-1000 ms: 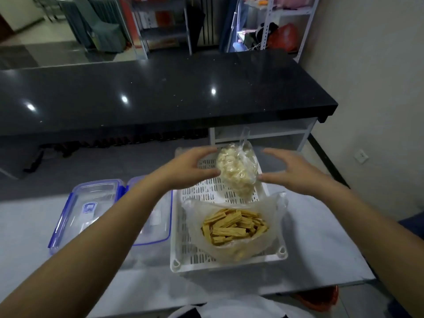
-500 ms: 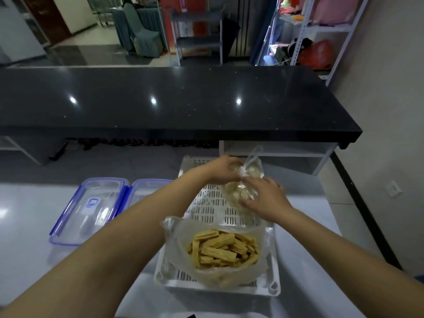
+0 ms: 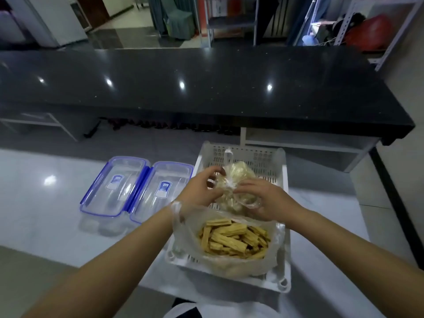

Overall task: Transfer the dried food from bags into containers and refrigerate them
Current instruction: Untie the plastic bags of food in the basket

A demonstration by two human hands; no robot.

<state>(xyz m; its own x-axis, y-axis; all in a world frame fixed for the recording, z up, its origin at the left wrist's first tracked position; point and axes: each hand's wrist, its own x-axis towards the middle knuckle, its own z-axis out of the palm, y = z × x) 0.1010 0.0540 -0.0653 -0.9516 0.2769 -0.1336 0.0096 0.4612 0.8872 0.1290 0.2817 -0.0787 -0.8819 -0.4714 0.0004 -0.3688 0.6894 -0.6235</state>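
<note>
Head view: the task looks barely begun. Both hands work at the tied neck of the pale bag (image 3: 238, 180), which sits in the white basket (image 3: 284, 177) on the tabletop (image 3: 46, 226). The left hand (image 3: 202, 189) has its fingers curled, pinching the plastic just below the knot; the right hand (image 3: 263, 200) pinches the crumpled plastic beside it. This bag seems not yet open.

Nearer in the same basket, the stick bag (image 3: 231, 239) already gapes open, still full of yellow sticks.

Left of the basket, two containers (image 3: 137, 189) stand side by side, touching, blue-rimmed lids on, with nothing visible inside.

Left to do, as I judge it: open the bag, unlid the containers, fill both, close them, refrigerate.
</note>
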